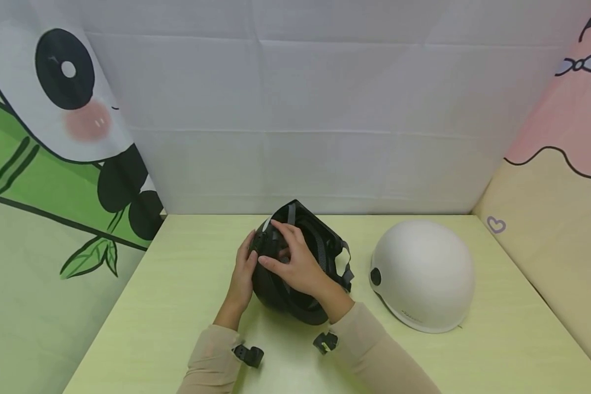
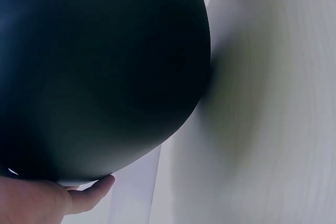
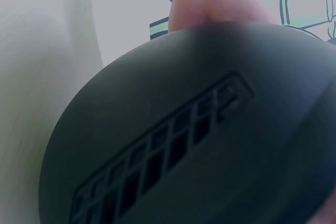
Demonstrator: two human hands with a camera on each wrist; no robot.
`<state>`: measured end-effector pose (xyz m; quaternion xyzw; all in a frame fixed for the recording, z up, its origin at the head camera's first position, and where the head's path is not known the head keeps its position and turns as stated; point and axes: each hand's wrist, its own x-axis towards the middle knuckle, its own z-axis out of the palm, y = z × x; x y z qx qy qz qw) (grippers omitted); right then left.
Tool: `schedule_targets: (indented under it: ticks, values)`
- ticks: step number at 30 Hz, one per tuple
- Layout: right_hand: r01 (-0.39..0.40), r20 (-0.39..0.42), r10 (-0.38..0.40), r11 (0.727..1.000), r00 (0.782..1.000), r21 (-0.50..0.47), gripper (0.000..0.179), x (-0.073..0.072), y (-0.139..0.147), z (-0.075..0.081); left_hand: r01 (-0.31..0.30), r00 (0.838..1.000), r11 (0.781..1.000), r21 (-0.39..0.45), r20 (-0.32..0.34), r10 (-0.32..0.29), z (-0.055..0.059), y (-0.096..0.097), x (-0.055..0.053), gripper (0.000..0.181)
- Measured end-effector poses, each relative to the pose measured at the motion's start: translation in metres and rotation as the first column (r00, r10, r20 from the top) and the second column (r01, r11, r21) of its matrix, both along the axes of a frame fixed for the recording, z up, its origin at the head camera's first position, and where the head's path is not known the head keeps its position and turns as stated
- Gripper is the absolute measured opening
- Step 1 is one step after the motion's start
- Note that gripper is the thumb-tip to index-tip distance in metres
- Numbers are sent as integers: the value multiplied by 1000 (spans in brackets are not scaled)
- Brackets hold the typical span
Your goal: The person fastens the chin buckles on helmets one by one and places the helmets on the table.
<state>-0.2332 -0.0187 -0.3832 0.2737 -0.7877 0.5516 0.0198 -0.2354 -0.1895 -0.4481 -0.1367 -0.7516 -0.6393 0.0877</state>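
A black helmet (image 1: 276, 298) is tilted on the table with its padded inside and straps facing up and right. My left hand (image 1: 242, 273) holds its left side, fingers along the outer shell and thumb near the rim. Reaching across the opening, my right hand (image 1: 300, 262) has thumb and fingers curved round a dark part at the left rim; that part is mostly hidden. In the left wrist view the smooth dark shell (image 2: 105, 77) fills much of the picture, with fingertips against its lower edge. A slotted vent (image 3: 163, 145) shows on the shell in the right wrist view.
A white helmet (image 1: 423, 273) with a black round side piece sits dome up to the right on the pale yellow table (image 1: 177, 306). Behind hangs a white cloth (image 1: 325, 109), with cartoon-printed cloth at both sides. Small black cameras are strapped to both wrists.
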Motion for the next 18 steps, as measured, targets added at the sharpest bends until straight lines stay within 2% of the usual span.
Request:
schedule_targets:
  ticks: [6, 8, 13, 15, 18]
  values:
    - [17, 12, -16, 999, 1000, -27, 70, 0, -2, 2, 1, 1000, 1000, -13, 0, -1, 2, 1, 0, 53]
    - [33, 19, -32, 999, 999, -42, 68, 1, -3, 3, 6, 1000, 1000, -10, 3, -6, 10, 3, 5, 52]
    - [53, 32, -51, 996, 998, -67, 66, 2, -4, 4, 3, 1000, 1000, -16, -20, -3, 11, 4, 5, 52]
    - [49, 34, -46, 995, 998, -83, 65, 3, -4, 4, -2, 999, 1000, -19, -40, 2, 4, 2, 1, 52]
    - [41, 39, -37, 993, 999, -109, 64, 2, -3, 4, -4, 999, 1000, -18, -49, 3, 5, 3, 1, 51]
